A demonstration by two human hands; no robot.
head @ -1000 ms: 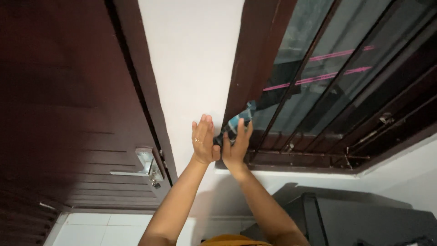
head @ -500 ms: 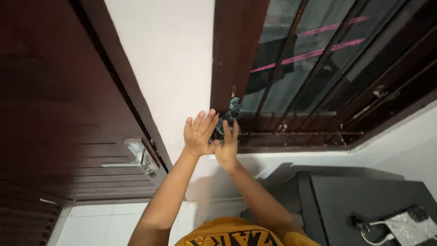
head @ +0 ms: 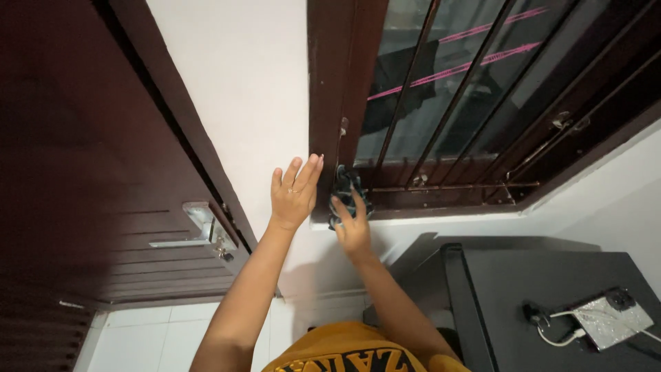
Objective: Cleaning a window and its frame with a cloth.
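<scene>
The right hand (head: 352,220) grips a dark teal cloth (head: 344,193) and presses it against the lower corner of the dark wooden window frame (head: 330,103). The left hand (head: 295,193), just beside it, lies open and flat with fingers spread on the white wall (head: 234,83) at the frame's edge, apparently as a brace. Beyond the right hand stand the window bars (head: 447,110); below it sits a black surface (head: 551,303), and well left of the left hand a dark door (head: 82,172).

1. I see a dark teal, mottled cloth (head: 346,193).
2. I note the window frame (head: 330,103) is dark reddish-brown, its bars (head: 406,89) dark brown.
3. The wall (head: 241,83) reads as off-white.
4. The slatted door (head: 82,172) is deep brown, with a silver handle (head: 180,242).
5. I see a mustard-yellow shirt (head: 344,351) with dark lettering.
6. The cabinet (head: 551,275) is black.
</scene>
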